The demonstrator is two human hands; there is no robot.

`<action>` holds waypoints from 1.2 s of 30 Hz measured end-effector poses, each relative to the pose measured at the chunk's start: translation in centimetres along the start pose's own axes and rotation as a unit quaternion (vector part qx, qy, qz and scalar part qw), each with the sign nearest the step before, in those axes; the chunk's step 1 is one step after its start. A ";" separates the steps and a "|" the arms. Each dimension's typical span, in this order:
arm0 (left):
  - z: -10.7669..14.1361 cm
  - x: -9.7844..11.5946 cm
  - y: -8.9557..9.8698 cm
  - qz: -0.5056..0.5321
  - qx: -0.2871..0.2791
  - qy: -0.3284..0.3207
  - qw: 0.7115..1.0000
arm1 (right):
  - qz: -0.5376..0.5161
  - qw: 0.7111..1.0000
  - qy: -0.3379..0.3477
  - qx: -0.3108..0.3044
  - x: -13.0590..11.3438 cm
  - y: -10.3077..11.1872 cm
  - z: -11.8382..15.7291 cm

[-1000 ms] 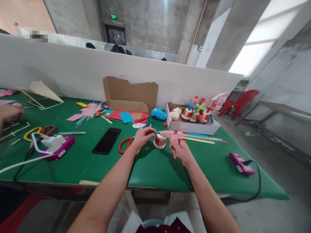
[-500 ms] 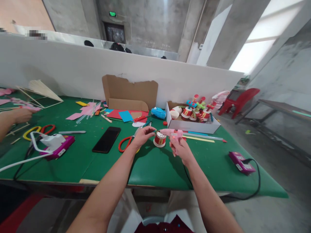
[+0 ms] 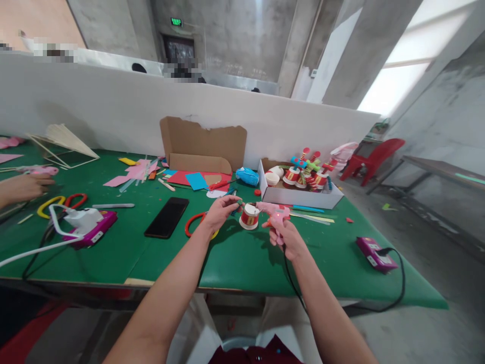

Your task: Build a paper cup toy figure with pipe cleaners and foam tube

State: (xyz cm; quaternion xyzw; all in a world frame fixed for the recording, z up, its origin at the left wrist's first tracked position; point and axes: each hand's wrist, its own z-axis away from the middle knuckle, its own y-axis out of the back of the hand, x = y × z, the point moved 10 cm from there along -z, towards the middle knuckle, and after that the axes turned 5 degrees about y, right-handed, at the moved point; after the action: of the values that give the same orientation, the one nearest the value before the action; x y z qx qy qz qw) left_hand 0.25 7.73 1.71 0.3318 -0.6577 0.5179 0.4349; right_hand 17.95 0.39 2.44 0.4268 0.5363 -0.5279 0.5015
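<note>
My right hand (image 3: 285, 233) is wrapped round the handle of a pink hot glue gun (image 3: 278, 215), its nozzle pointing left. Just left of the nozzle stands a red and white paper cup (image 3: 249, 217), upside down on the table. My left hand (image 3: 222, 213) is closed in a pinch left of the cup. A small dark greenish piece sits at its fingertips, too small to name. Partly behind my left hand lie scissors with red and yellow handles (image 3: 194, 222).
A white box (image 3: 299, 196) holds cups and finished-looking paper figures. A black phone (image 3: 166, 217) lies left, near a purple power socket (image 3: 91, 230); another purple socket (image 3: 377, 254) sits right. A co-worker's hand (image 3: 28, 184) holds a pink glue gun at far left.
My right hand has drawn the glue gun slightly right and down, away from my left fingertips. My left hand has shifted a little left. The co-worker's hand has moved.
</note>
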 end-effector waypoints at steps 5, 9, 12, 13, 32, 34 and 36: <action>0.5 0.1 -0.6 0.044 -0.036 0.020 0.998 | -0.034 0.998 -0.018 0.056 0.7 3.3 0.5; 0.5 0.3 0.0 0.089 -0.021 0.014 0.996 | 0.013 0.991 -0.028 0.131 1.0 8.4 1.4; 0.2 0.1 1.0 0.120 0.008 0.013 0.993 | 0.156 0.962 -0.024 0.221 0.5 13.7 2.3; 0.0 0.0 1.3 0.122 0.019 0.012 0.992 | 0.225 0.942 -0.026 0.250 0.1 15.3 2.6; 0.2 2.0 2.5 0.012 0.093 -0.070 0.993 | 0.421 0.873 0.194 0.152 -5.2 5.6 -1.2; 0.2 2.2 2.7 -0.004 0.097 -0.079 0.992 | 0.394 0.885 0.233 0.086 -4.1 1.7 -3.0; 0.3 2.4 2.7 -0.029 0.099 -0.085 0.991 | 0.409 0.878 0.244 0.053 -3.0 -0.8 -4.4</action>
State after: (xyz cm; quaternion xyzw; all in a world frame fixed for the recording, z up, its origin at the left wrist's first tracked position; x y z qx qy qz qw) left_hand -3.13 8.17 2.83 0.4346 -0.6279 0.5375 0.3576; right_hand 17.14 4.90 5.29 0.7494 0.3903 -0.1827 0.5027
